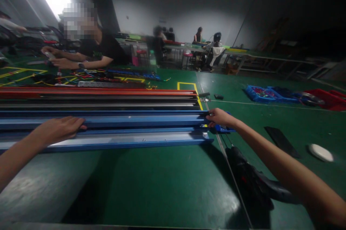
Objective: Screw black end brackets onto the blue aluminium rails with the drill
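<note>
Head view, and attention is being drawn to the far blue rail, which is being supported lengthwise on the green table, just beyond the near blue rail. Toward its left, the rail is being covered by the left hand: the fingers are being held together, bent over the top, and whether they are being clamped there cannot be told. Over at the right end, the rail's tip is being met by the right hand! Thumb and fingers are being bunched close together; whether anything is being pinched between them cannot be told. Beneath that hand, a small blue tray is being partly hidden. Behind the blue pair, dark and silver rails are being flanked by an orange rail. A black power tool is being partly screened by the right forearm. Farther right, a black strip is being seen near a white oval piece. Across the table, a pale item is being handled by a co-worker.
</note>
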Motion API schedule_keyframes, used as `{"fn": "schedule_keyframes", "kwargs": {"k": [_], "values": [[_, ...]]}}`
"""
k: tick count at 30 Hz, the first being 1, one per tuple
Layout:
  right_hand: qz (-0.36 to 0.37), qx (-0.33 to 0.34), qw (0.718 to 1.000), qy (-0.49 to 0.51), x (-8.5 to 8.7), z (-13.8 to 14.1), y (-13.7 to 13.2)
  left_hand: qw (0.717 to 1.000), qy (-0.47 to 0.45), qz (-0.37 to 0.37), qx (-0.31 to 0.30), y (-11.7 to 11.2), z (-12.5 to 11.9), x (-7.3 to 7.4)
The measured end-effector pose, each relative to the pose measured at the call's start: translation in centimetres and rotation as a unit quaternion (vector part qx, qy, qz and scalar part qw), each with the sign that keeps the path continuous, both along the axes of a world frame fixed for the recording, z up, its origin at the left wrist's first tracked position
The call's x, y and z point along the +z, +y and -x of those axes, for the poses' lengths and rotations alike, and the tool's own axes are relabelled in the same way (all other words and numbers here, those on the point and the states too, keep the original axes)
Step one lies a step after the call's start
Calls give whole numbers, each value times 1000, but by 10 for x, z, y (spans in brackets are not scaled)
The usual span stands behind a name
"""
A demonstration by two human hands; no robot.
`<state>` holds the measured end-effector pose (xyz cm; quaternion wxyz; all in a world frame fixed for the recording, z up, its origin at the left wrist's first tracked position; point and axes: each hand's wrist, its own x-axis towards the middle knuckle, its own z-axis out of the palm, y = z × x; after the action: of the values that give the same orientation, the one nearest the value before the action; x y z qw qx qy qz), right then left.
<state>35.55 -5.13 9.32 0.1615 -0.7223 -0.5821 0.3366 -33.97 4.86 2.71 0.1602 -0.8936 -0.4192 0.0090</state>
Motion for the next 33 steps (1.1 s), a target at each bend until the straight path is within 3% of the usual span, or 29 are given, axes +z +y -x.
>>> {"fn": "schedule_keyframes", "kwargs": {"k": [3, 6, 17, 25, 33], "values": [[-5, -4, 1000, -13, -2, 0, 8, 999, 41, 12, -7, 7, -3, 0], [-6, -8, 1000, -22, -5, -1, 16, 998, 55, 22, 24, 14, -6, -2], [-7, 8, 998, -64, -14, -2, 47, 992, 58, 79, 82, 38, -25, -6], [-2, 15, 996, -88, -25, -4, 66, 984, 113, 105, 87, 58, -29, -15], [7, 16, 996, -83, -38, -5, 76, 992, 52, 98, 67, 74, -31, -23]]}}
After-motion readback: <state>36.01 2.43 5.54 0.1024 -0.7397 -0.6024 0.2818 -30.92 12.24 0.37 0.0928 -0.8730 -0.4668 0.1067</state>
